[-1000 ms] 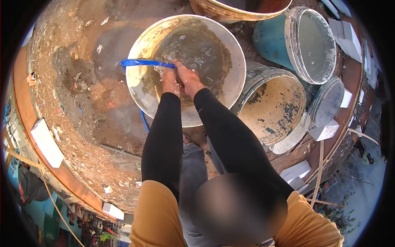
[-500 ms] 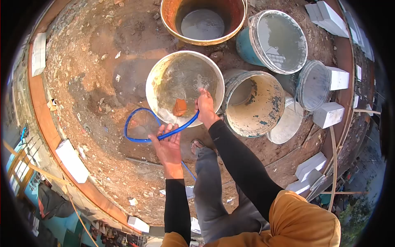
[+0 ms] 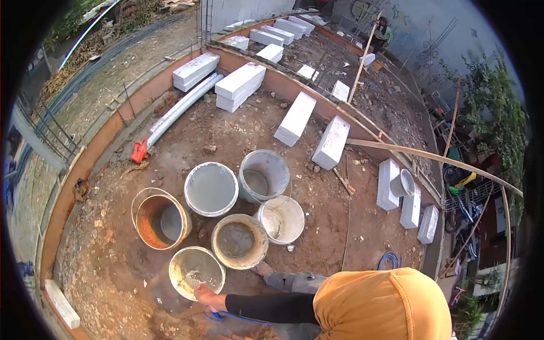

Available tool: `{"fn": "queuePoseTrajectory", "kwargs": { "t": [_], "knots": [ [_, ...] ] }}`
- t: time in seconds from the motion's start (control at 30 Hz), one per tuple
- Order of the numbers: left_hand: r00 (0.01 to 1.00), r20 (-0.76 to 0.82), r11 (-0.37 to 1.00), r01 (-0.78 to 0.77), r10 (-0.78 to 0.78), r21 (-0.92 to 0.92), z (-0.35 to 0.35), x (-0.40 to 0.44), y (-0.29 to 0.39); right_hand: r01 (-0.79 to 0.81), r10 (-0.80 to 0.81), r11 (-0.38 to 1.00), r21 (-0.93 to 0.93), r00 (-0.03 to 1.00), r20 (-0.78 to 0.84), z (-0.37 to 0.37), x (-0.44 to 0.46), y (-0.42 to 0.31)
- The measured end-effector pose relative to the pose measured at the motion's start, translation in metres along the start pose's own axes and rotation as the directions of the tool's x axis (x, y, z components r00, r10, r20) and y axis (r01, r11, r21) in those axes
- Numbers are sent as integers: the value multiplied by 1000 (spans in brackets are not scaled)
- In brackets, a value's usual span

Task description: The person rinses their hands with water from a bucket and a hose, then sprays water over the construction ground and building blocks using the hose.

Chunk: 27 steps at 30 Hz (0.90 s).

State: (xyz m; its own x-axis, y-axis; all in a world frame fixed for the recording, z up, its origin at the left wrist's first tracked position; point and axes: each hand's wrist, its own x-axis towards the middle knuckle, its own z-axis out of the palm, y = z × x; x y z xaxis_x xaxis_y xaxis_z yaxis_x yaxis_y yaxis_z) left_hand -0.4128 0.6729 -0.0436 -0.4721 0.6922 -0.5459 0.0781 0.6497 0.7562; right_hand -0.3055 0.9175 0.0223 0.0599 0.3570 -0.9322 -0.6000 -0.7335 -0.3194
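Cream round plastic bucket [image 3: 179,273] stood at 7 o'clock. At its 5 o'clock rim was the right hand [image 3: 209,298]; whether it pinched anything could not be determined. Blue flexible hose [image 3: 215,315] showed under this hand and ran toward 3 o'clock. At 6 o'clock, the view's edge cropped the left hand [image 3: 240,338]; state indeterminable. Beige round bucket [image 3: 258,235] stood at the cream bucket's 2 o'clock.

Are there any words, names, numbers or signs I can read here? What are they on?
No words, brands, numbers or signs can be read.
Marks on the far wall: too small and blurred to tell whether they are letters.
Buckets: no readable label.
White blocks: no readable print.
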Motion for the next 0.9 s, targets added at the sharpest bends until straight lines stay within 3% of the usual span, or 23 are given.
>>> {"fn": "queuePoseTrajectory", "kwargs": {
  "t": [0.07, 0.1, 0.2, 0.3, 0.37, 0.4, 0.47, 0.63, 0.7, 0.73, 0.8, 0.87, 0.9],
  "knots": [
    [997, 18, 996, -72, 71, 54, 9, -3, 22, 94, -93, 996, -2, 988, -127, 6, 9, 17],
    [993, 31, 990, -116, 113, 86, 11, -5, 31, 9, -10, 999, 50, 1000, 28, -10, -13, 5],
    [972, 68, 963, -232, 225, 137, 10, -17, 55, 4, -32, 986, 168, 986, 163, -33, -65, 6],
    [949, 106, 935, -311, 296, 173, 13, -32, 76, 232, -232, 972, 29, 973, -4, -39, -121, 8],
    [920, 148, 903, -387, 363, 187, 19, -41, 89, 275, -274, 960, 54, 961, -25, -56, -192, -14],
    [889, 187, 878, -448, 417, 170, 24, -42, 92, 278, -277, 958, 69, 961, -26, -61, -211, -27],
    [809, 264, 809, -570, 524, 141, 38, -43, 96, 238, -275, 942, 235, 951, 140, -71, -241, -44],
    [477, 412, 491, -868, 776, 79, 61, -50, 93, 416, -442, 879, 234, 894, 71, -108, -284, -75],
    [597, 451, 653, -756, 664, 39, 56, -65, 101, 462, -479, 857, 228, 878, 22, -132, -292, -75],
    [691, 484, 791, -611, 537, -6, 58, -83, 114, 455, -472, 860, 233, 881, 23, -147, -293, -79],
    [736, 391, 792, -610, 553, 27, 62, -124, 127, 514, -546, 798, 316, 838, 15, -178, -296, -85],
    [767, 371, 805, -588, 524, 78, 48, -147, 121, 602, -589, 774, 195, 798, -124, -223, -293, -96],
    [714, 339, 774, -629, 613, -74, 57, -93, 61, 614, -588, 781, 116, 785, -192, -248, -284, -100]
  ]
}}
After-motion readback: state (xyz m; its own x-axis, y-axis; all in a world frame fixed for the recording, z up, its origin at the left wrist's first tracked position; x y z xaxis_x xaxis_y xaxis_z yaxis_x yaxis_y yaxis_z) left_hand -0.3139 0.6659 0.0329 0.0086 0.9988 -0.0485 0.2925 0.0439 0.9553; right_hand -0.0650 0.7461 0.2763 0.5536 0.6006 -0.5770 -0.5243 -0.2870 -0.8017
